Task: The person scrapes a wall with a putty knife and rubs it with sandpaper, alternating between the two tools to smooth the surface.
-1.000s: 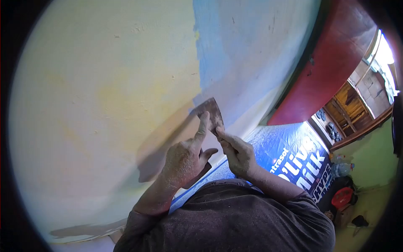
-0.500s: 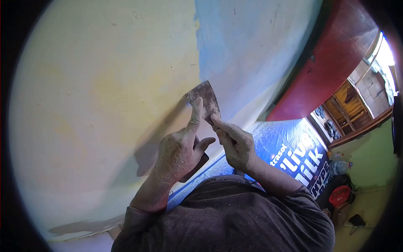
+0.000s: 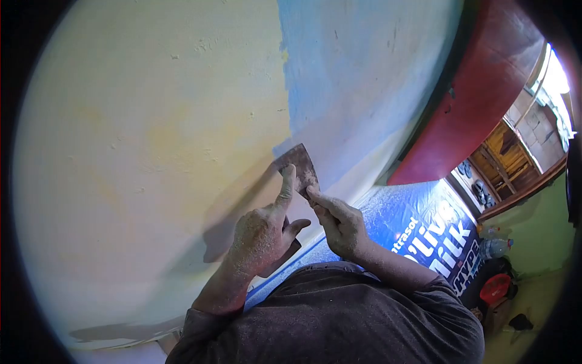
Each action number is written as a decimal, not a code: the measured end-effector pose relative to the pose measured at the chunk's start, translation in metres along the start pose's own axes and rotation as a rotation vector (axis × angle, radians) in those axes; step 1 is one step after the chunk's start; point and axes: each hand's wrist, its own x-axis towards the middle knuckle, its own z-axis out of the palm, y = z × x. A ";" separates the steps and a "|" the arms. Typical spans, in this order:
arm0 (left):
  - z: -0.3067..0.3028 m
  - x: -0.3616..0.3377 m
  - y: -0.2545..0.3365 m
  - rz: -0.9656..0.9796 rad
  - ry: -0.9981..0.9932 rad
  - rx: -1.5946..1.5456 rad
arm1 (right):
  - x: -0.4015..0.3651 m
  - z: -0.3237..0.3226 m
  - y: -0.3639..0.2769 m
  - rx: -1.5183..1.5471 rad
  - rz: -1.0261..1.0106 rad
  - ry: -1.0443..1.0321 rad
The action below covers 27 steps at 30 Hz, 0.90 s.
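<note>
My right hand [image 3: 344, 227] is closed around the handle end of a scraper [image 3: 298, 165] with a broad, dusty metal blade. The blade's far edge overlaps the wall [image 3: 163, 182] where cream and blue paint meet. My left hand [image 3: 260, 236] lays its outstretched index finger along the blade's left side, with the thumb sticking out to the right. Beneath that palm, a dark flat piece [image 3: 280, 261] shows, its upper part hidden by the curled fingers. Pale dust coats both hands. A shadow of hands and tool falls on the wall to the left.
A blue printed banner sheet [image 3: 394, 209], dusted white, covers the floor. On the right a red panel [image 3: 442, 127] juts out beside a doorway with sandals [image 3: 481, 193]. Plastic bottles [image 3: 496, 247] and a red round object [image 3: 495, 289] lie along the green wall [image 3: 539, 242].
Both hands and the scraper have come slightly down the wall towards my body. The view has shifted a little too. Finger positions look the same.
</note>
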 end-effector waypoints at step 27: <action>0.004 -0.006 -0.002 -0.019 -0.006 -0.015 | -0.010 0.004 0.006 -0.067 -0.048 0.012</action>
